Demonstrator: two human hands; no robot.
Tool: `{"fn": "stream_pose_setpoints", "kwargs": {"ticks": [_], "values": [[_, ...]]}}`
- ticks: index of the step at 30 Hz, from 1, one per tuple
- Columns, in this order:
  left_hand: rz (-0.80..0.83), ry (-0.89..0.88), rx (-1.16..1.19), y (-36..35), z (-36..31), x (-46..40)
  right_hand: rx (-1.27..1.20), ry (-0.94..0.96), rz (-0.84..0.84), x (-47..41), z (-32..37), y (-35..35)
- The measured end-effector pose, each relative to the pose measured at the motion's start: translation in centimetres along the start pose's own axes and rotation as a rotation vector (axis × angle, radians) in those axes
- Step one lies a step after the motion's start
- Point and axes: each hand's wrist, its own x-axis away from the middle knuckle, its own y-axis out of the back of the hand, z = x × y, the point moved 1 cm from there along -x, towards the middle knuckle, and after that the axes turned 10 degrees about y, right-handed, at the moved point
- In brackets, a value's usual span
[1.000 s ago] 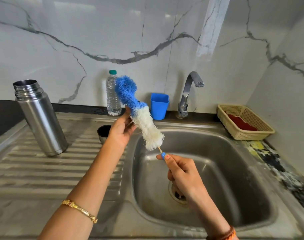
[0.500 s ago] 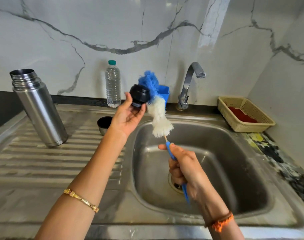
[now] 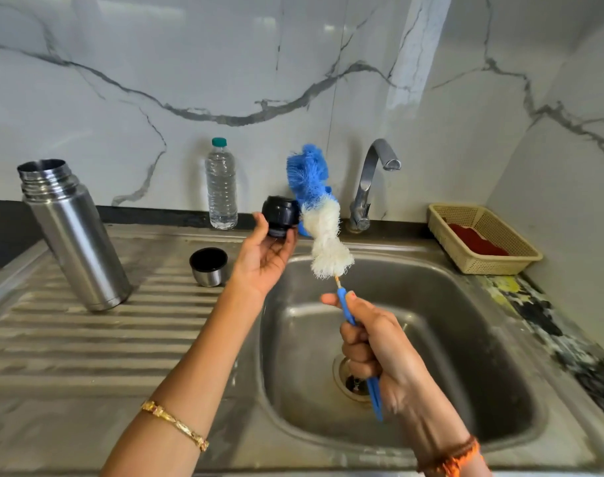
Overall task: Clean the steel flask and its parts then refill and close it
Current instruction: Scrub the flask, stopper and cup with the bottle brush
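The open steel flask (image 3: 75, 234) stands on the ribbed drainboard at the left, its mouth uncovered. Its steel cup lid (image 3: 208, 266) sits mouth-up on the drainboard near the sink's left rim. My left hand (image 3: 264, 258) holds the black stopper (image 3: 280, 216) by its fingertips above the sink's back left corner. My right hand (image 3: 373, 346) grips the blue handle of a bottle brush (image 3: 319, 218). The brush's blue and white bristles point up, and the white part touches the stopper's right side.
The steel sink (image 3: 500, 339) with its drain fills the lower right. A tap (image 3: 373, 180) rises behind it. A clear water bottle (image 3: 221, 187) stands by the wall. A beige basket (image 3: 483, 239) with a red item sits at the right. A blue cup is mostly hidden behind the brush.
My left hand has let go of the bristles and now holds the black stopper up beside the brush. My right hand has slid down the handle, and the brush has swung more upright.
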Motion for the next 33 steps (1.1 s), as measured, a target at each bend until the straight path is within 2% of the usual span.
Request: {"fn": "stream_pose_setpoints", "kwargs": {"ticks": [6,12,18,22,27,29,31,33], "values": [[-0.029,-0.134,0.013,-0.8,-1.8,0.2,0.007,-0.032,0.043,1.1,-1.1,-0.8],[-0.017,-0.045,-0.132,-1.0,0.0,1.4,-0.135,-0.111,0.013,-1.4,0.4,-0.7],[-0.018,-0.061,-0.021,-0.1,-0.9,0.8,-0.071,-0.022,0.027,0.4,0.1,-1.1],[0.014,-0.022,-0.181,-1.4,1.2,1.7,-0.151,-0.051,-0.022,-1.9,1.5,-1.4],[0.006,-0.039,-0.059,-0.5,-0.7,1.0,-0.081,-0.02,0.008,0.4,0.7,-1.6],[0.02,-0.008,-0.12,-0.5,-0.9,1.4,-0.093,-0.01,0.015,-0.2,0.7,-1.3],[0.114,0.048,-0.241,-0.9,-0.2,2.3,-0.097,-0.02,-0.005,-1.3,1.5,-1.1],[0.142,0.035,-0.381,-0.7,-0.4,2.4,-0.009,0.023,-0.033,-1.9,2.1,-0.5]]}}
